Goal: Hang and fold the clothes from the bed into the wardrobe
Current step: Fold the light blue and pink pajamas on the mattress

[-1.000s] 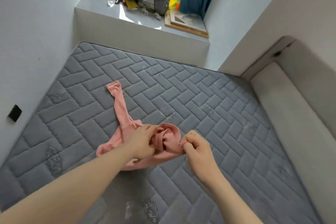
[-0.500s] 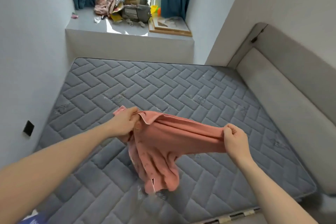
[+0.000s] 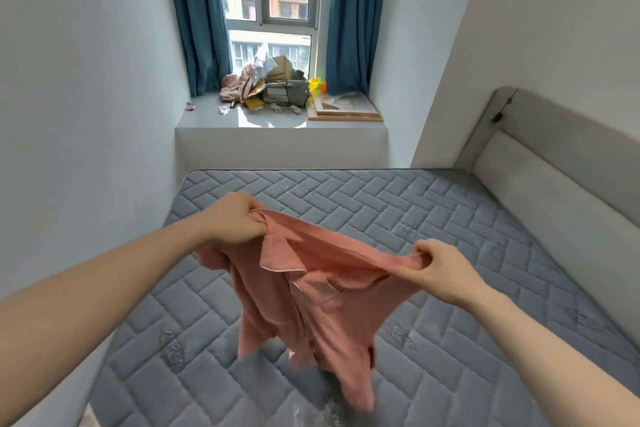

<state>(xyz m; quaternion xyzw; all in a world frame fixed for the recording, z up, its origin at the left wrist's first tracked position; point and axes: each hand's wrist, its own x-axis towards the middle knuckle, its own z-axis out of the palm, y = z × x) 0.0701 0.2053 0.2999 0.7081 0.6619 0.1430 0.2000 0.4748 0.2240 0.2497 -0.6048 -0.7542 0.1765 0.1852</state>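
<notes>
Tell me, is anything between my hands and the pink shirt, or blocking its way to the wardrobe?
Nothing between them: the left hand and right hand both already grip the pink shirt, which hangs above the mattress. The wardrobe is out of view, so that path cannot be judged.

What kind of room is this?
Most likely a bedroom: a grey quilted mattress against a padded grey headboard, and teal curtains framing a window ledge.

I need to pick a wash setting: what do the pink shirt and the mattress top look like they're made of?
Pink shirt: thin, soft woven cloth, perhaps cotton or a blend; matte, drapes limply, pale piping on the collar. Mattress: grey knit-like quilted fabric, stitched in a herringbone pattern, slightly plush.
</notes>
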